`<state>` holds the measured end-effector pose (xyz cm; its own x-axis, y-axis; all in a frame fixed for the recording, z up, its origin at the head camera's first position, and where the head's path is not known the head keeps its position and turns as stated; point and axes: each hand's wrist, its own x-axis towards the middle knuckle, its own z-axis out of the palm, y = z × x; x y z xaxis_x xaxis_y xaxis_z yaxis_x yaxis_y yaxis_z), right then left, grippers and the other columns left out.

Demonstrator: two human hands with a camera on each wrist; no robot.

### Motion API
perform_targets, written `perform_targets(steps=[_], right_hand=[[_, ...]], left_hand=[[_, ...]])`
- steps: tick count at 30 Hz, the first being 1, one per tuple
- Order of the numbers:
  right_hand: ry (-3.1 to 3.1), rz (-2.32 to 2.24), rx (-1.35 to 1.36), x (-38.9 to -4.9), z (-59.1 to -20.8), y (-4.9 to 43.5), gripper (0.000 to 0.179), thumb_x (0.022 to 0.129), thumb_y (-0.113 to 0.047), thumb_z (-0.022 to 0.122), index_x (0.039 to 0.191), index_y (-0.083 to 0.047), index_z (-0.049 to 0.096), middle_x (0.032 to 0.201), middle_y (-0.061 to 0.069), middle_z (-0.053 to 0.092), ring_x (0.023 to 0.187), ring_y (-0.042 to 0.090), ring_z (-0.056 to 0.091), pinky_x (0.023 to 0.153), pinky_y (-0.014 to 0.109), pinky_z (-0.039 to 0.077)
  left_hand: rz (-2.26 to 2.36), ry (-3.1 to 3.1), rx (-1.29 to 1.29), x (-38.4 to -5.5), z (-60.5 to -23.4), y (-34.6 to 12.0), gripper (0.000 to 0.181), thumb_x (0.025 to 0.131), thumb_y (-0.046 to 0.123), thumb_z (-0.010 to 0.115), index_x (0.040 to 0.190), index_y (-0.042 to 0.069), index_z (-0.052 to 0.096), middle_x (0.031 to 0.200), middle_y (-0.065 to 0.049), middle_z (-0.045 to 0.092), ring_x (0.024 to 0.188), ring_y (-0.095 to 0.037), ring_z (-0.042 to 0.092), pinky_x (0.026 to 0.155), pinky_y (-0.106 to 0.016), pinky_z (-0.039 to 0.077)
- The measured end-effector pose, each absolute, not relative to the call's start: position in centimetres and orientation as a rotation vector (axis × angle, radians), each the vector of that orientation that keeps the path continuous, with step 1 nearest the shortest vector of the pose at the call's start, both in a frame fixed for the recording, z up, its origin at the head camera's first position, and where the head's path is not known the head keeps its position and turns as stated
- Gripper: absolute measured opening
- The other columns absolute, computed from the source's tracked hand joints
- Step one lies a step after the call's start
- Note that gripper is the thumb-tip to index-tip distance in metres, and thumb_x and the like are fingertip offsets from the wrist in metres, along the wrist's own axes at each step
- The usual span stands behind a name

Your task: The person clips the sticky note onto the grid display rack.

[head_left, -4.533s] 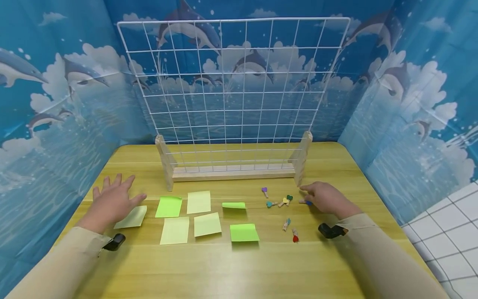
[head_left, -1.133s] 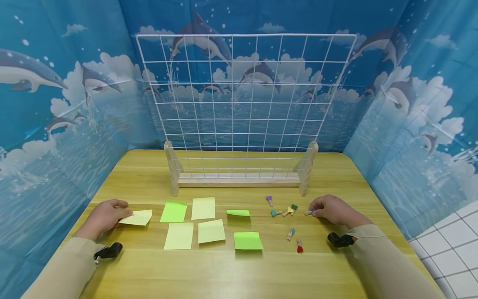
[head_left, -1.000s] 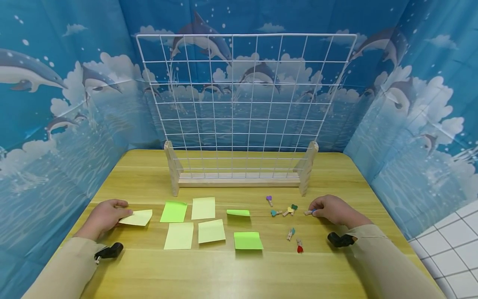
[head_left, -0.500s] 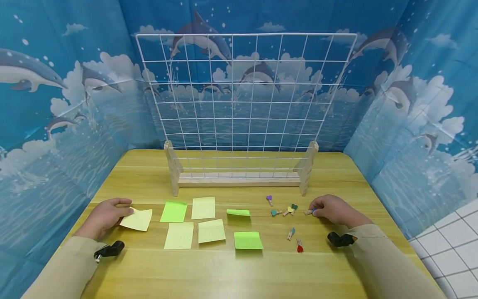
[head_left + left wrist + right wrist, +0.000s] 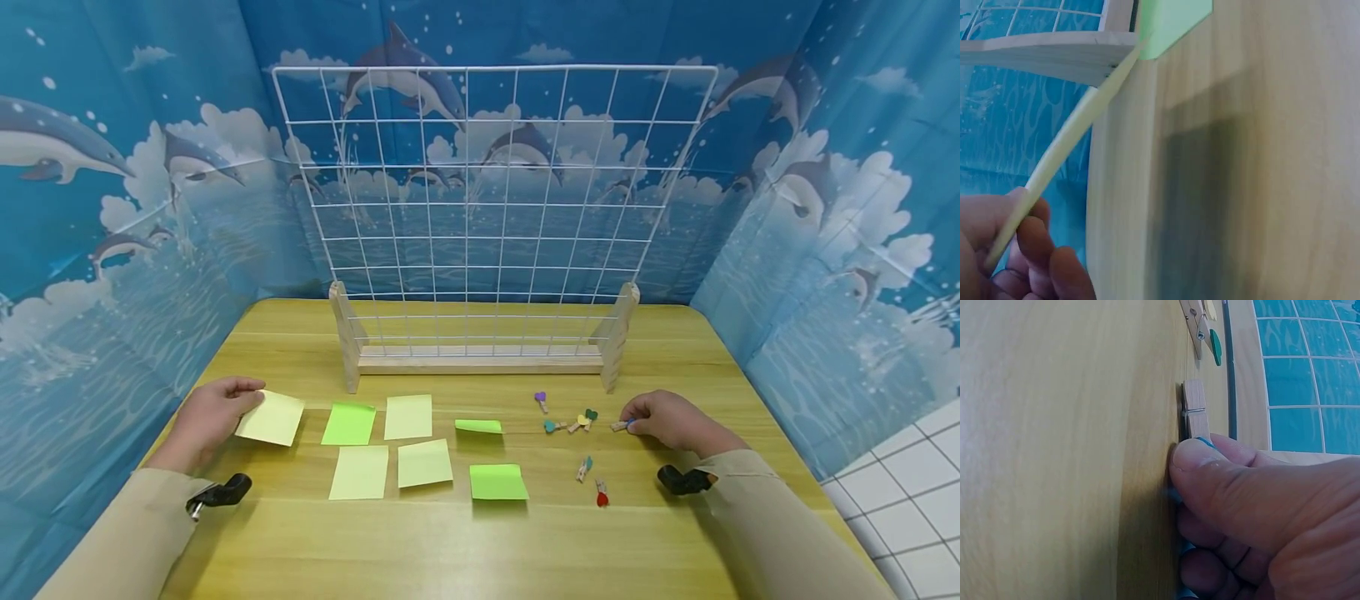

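Note:
At the left of the table, my left hand (image 5: 213, 414) pinches a pale yellow sticky note (image 5: 272, 418) by its left edge. The left wrist view shows that sticky note (image 5: 1066, 137) nearly edge-on between thumb and fingers, raised off the wood with a shadow beneath. On the right, my right hand (image 5: 667, 421) pinches a small wooden clothespin (image 5: 619, 427) with a blue decoration. Close up, the clothespin (image 5: 1195, 406) points out past the thumb, low over the table, its blue end mostly hidden by the fingertips.
Several yellow and green sticky notes (image 5: 359, 473) lie between the hands. Several small clothespins with coloured hearts (image 5: 602, 493) are scattered near the right hand. A white wire grid (image 5: 487, 204) stands in a wooden base (image 5: 480, 361) at the back. Dolphin-print curtains surround the table (image 5: 480, 550).
My left hand, earlier spread over the yellow sticky note, has taken it and raised it, tilting it up. My right hand went from reaching at the blue clothespin to pinching it, then stayed still.

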<state>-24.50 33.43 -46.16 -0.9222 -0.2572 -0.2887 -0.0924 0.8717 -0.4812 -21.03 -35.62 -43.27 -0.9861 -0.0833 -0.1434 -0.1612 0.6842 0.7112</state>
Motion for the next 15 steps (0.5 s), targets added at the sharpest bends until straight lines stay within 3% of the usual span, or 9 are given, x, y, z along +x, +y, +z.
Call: perform_targets(steps=[3,7,11,15], right_hand=[[2.694,-0.668,-0.258,-24.5,-46.3,33.5,0.007,0.100,-0.008,0.069,0.103,-0.010,0.076,0.083,-0.001,0.063,0.074,0.018,0.051,0.068,0.033,0.039],[2.691,-0.665,-0.249,-24.6,-46.3,33.5,0.007,0.100,-0.009,0.070,0.103,-0.011,0.076,0.083,-0.001,0.062,0.074,0.019,0.051,0.068,0.033,0.040],[2.696,-0.664,-0.282,-24.5,-46.2,33.6,0.008,0.100,-0.010,0.069,0.104,-0.011,0.076,0.084,-0.002,0.065,0.074,0.018,0.051,0.069,0.034,0.040],[2.703,-0.662,-0.315,-24.5,-46.1,33.6,0.008,0.100,-0.010,0.069,0.104,-0.011,0.076,0.086,-0.003,0.068,0.075,0.017,0.051,0.070,0.034,0.040]], left_hand=[[1.227,2.822,-0.205,-21.1,-42.4,-34.9,0.064,0.109,0.052,0.051,0.150,0.004,0.055,0.146,-0.024,0.057,0.127,-0.039,0.057,0.086,-0.035,0.052],[1.350,2.834,-0.217,-21.4,-41.0,-33.5,0.062,0.108,0.055,0.052,0.147,0.007,0.056,0.136,-0.014,0.060,0.110,-0.024,0.060,0.074,-0.030,0.053],[1.501,2.853,-0.215,-22.0,-39.5,-32.0,0.051,0.108,0.047,0.057,0.139,0.007,0.060,0.117,0.002,0.063,0.094,-0.010,0.060,0.074,-0.023,0.056],[1.574,2.877,-0.189,-22.8,-38.0,-30.6,0.044,0.108,0.043,0.059,0.133,0.006,0.062,0.109,0.009,0.064,0.094,-0.006,0.061,0.077,-0.018,0.057]])
